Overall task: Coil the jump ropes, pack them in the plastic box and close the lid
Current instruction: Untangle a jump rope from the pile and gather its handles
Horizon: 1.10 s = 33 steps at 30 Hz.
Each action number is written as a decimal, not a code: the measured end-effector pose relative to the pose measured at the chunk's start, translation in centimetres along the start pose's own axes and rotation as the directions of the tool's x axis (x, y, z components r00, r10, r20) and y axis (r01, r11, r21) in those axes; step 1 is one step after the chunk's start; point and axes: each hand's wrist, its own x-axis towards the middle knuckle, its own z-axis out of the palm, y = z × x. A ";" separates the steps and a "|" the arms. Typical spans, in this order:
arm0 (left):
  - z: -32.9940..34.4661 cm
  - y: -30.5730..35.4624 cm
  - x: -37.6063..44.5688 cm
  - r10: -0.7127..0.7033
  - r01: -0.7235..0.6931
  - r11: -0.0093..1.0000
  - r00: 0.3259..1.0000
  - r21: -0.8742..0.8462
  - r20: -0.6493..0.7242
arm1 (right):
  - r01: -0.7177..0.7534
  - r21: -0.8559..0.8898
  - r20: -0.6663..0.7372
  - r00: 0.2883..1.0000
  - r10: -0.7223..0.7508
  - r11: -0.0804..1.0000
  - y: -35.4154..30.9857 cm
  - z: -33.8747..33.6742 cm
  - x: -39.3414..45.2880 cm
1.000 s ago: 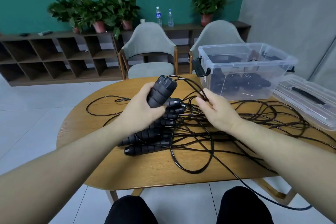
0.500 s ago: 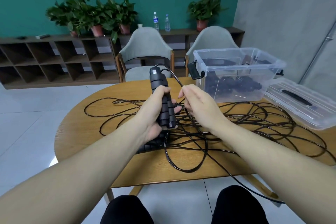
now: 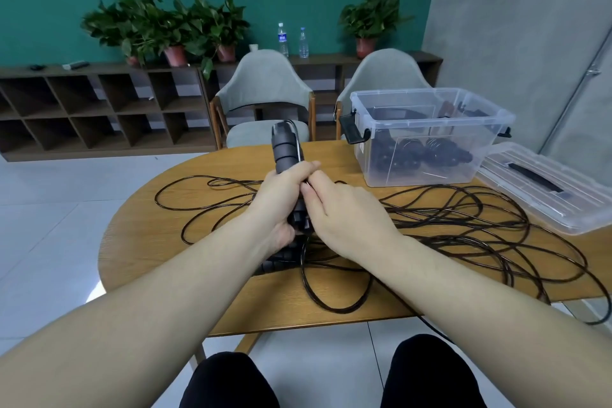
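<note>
With some coiled ropes already in the plastic box [image 3: 427, 139] at two o'clock, lid [image 3: 543, 185] off: left hand [image 3: 281, 199] clamped round upright handle [image 3: 284, 151], right hand [image 3: 341, 209] pinching its cord, tangled jump ropes [image 3: 463, 225] across table [image 3: 149, 242] uncoiled.

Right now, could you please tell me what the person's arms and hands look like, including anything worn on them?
Both forearms are bare up to the frame's edge: no sleeves show. The left hand and right hand wear no gloves, and no rings, watch or bracelets are visible. Fingernails look short and unpainted. No markings show.
</note>
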 end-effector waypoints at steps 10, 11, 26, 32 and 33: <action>-1.5 3.0 0.7 0.035 -0.042 0.979 0.999 -0.199 -0.039 | -0.210 0.466 0.250 0.963 0.099 0.860 4.8 2.1 -0.7; -1.7 3.1 0.5 0.020 -0.025 0.976 0.999 -0.215 -0.025 | -0.212 0.440 0.265 0.959 0.100 0.872 5.4 2.3 -0.8; -6.0 3.2 0.1 0.029 0.008 0.949 0.993 -0.315 0.112 | -0.362 0.222 0.193 0.926 0.323 0.905 10.0 2.6 2.0; -6.2 0.2 0.9 -0.184 0.173 0.978 0.978 0.113 0.094 | -0.338 0.350 0.187 0.939 0.288 0.873 9.4 0.8 3.4; -5.9 -0.1 1.1 -0.203 0.191 0.975 0.973 0.111 0.108 | -0.320 0.371 0.174 0.946 0.274 0.871 8.9 0.3 3.9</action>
